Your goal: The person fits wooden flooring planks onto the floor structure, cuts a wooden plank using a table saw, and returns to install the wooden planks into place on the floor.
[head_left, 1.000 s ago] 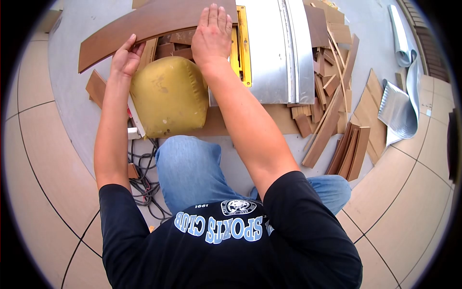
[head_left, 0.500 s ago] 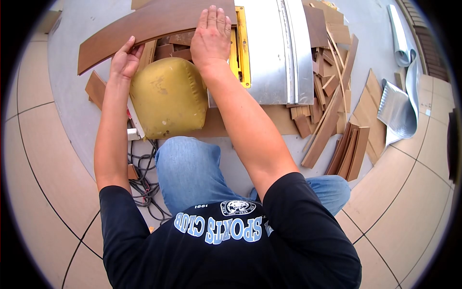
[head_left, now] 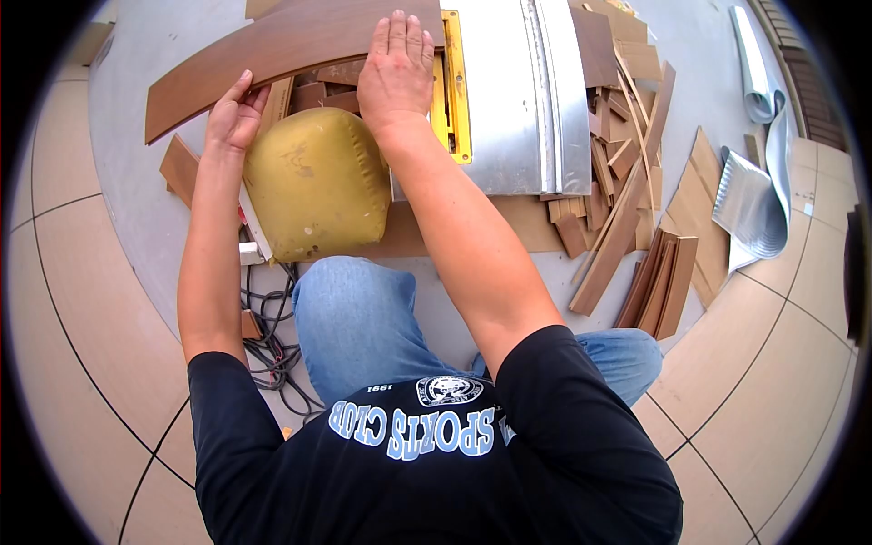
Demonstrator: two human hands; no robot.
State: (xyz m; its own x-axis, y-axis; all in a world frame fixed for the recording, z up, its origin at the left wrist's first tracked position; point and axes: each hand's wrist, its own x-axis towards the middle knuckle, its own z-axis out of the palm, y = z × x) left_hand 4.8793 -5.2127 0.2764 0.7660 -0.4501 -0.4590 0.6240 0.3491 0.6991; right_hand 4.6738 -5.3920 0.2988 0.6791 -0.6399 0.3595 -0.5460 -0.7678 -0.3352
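A long brown wooden floor plank (head_left: 272, 50) runs across the top of the view, its right end at the yellow insert (head_left: 459, 91) of a silver metal saw table (head_left: 509, 109). My left hand (head_left: 238, 116) grips the plank's near edge, its thumb on the near side and its other fingers partly hidden underneath. My right hand (head_left: 397, 86) lies flat on the plank near that right end, fingers stretched forward. Below the plank, between my forearms, sits a rounded olive-yellow padded thing (head_left: 313, 186). Any blade is hidden from view.
Brown wood offcuts (head_left: 599, 173) are heaped right of the saw table, with longer strips (head_left: 658, 286) nearer me. Silver foil sheeting (head_left: 758, 209) lies at the far right. Black cables (head_left: 272, 341) coil by my left forearm. More offcuts (head_left: 331, 86) show under the plank.
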